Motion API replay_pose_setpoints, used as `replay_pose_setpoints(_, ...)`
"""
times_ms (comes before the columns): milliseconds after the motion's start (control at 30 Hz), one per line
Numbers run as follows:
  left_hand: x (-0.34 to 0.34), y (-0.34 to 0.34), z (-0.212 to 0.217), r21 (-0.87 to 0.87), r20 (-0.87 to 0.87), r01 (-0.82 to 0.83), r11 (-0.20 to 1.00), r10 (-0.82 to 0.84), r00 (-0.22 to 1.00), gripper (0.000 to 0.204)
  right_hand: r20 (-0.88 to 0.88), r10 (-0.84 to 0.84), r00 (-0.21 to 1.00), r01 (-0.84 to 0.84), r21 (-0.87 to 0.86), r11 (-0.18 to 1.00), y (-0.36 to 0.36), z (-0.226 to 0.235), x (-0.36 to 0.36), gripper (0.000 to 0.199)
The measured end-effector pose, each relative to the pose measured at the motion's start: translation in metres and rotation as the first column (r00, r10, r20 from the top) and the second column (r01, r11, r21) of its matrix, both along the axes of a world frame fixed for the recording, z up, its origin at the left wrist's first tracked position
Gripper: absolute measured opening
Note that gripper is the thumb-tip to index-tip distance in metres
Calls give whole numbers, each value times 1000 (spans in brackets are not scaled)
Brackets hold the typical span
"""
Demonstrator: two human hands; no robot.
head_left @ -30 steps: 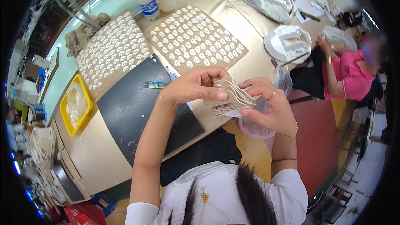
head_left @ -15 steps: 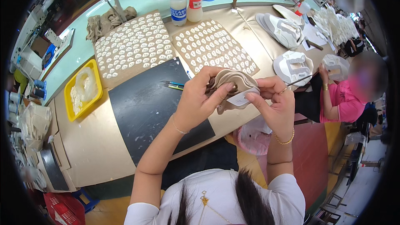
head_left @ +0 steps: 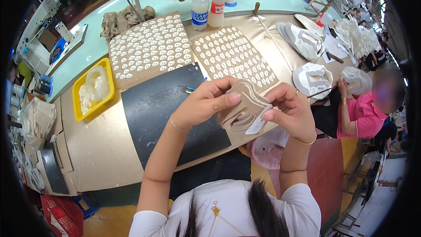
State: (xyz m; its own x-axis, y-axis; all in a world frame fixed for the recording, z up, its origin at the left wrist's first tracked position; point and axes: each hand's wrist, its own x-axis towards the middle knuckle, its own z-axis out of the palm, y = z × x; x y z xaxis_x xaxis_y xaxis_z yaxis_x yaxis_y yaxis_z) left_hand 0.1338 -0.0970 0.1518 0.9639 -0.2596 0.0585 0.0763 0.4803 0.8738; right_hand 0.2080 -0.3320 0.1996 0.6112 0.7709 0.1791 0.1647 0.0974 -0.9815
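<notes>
Left hand (head_left: 206, 105) and right hand (head_left: 289, 109) both grip a beige shoe piece (head_left: 241, 105), held up above the black mat (head_left: 162, 114). Right fingers also pinch a small white strip (head_left: 256, 124) against its lower edge. Two boards of small white pieces (head_left: 188, 52) lie behind, a yellow tray (head_left: 79, 101) to the left.

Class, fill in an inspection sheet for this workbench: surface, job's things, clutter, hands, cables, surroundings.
Surface: tan bench top with a black rectangular mat.
Job's things: beige layered fabric piece with a small white tab, held above the bench.
Clutter: yellow plastic tray, two boards of small white oval pieces, two plastic bottles.
Hands: left hand and right hand both grip the fabric piece.
Cables: nothing seen.
Surroundings: a person in a pink top works at right.
</notes>
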Motion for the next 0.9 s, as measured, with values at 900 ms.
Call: replay_pose_setpoints(900,-24,-29,-12,-33,10,-304,952,304,953,52,151,-235,960,222,102,970,37,-1,-14,28)
